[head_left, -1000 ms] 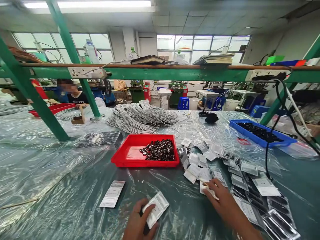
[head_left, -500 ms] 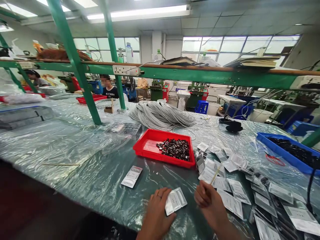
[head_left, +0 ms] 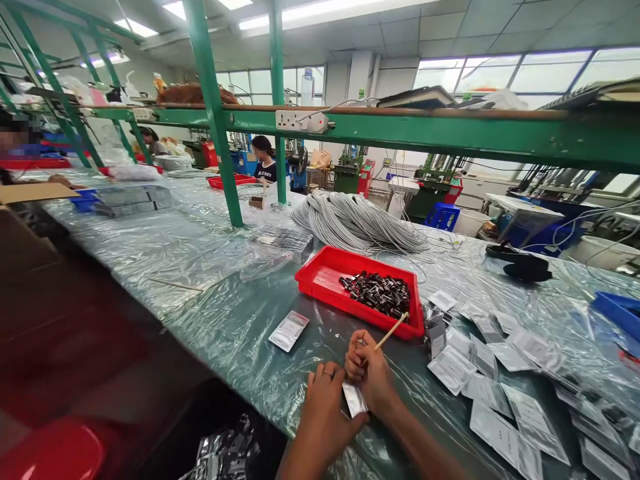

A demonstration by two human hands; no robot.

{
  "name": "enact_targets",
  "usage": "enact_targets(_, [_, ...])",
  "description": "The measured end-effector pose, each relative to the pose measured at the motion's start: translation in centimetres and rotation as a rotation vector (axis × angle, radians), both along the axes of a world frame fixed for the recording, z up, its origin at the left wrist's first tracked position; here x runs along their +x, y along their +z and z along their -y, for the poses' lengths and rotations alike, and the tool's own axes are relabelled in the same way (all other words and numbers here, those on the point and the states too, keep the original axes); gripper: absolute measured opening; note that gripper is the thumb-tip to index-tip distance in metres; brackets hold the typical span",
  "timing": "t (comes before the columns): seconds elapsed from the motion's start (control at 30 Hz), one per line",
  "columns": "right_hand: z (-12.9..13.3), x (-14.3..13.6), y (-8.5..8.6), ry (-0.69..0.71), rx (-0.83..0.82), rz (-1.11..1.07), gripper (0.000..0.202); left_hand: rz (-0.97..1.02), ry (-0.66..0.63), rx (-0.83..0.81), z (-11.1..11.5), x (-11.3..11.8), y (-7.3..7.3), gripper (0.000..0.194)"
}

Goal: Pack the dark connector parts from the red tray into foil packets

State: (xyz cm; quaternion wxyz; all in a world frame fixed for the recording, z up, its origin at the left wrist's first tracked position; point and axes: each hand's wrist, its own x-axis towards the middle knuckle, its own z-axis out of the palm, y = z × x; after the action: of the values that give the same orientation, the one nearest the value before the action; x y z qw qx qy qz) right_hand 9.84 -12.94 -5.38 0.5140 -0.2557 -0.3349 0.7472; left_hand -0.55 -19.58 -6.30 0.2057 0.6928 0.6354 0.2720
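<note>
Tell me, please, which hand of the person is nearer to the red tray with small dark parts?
Right. The right hand is just short of the near side of the red tray; the left hand is farther from it, closer to the person's body.

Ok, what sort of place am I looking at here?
Most likely a factory assembly workshop: the plastic-covered bench carries a red tray of small dark parts and a large heap of grey cable, and what look like machines stand beyond it.
</note>
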Motion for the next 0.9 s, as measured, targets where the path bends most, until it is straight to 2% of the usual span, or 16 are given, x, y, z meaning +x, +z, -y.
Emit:
enact_targets(0.07, [0.0, 0.0, -0.1, -0.011, 0.014, 0.004, 0.015, 0.026, -0.003, -0.010, -0.2, -0.1, 0.0, 0.047])
enact_targets(0.2, [0.2, -0.2, -0.2, -0.017, 0.070, 0.022, 0.008, 0.061, 0.033, 0.037, -0.6, 0.2, 0.1, 0.037])
enact_targets(0.4, [0.6, -0.4, -0.5, -0.003, 0.181, 0.141, 0.003, 0.107, 0.060, 0.062, -0.5, 0.3, -0.4, 0.056])
enact_targets(0.57, [1.3, -0.3, 0.6, 0.084, 0.254, 0.328, 0.006, 0.044, 0.064, 0.095, -0.5, 0.3, -0.5, 0.043])
enact_targets(0.7, [3.0, 0.7, 1.2, 0.121, 0.176, 0.417, 0.005, 0.012, 0.076, 0.106, -0.4, 0.5, -0.3, 0.036])
enact_targets(0.8, [3.4, 1.9, 1.4, 0.153, 0.099, 0.364, 0.004, -0.019, 0.059, 0.119, -0.1, 0.6, -0.2, 0.039])
enact_targets(0.9, [2.1, 2.4, 1.5, 0.081, 0.081, 0.161, 0.005, -0.067, 0.012, 0.124, 0.2, 0.6, 0.0, 0.051])
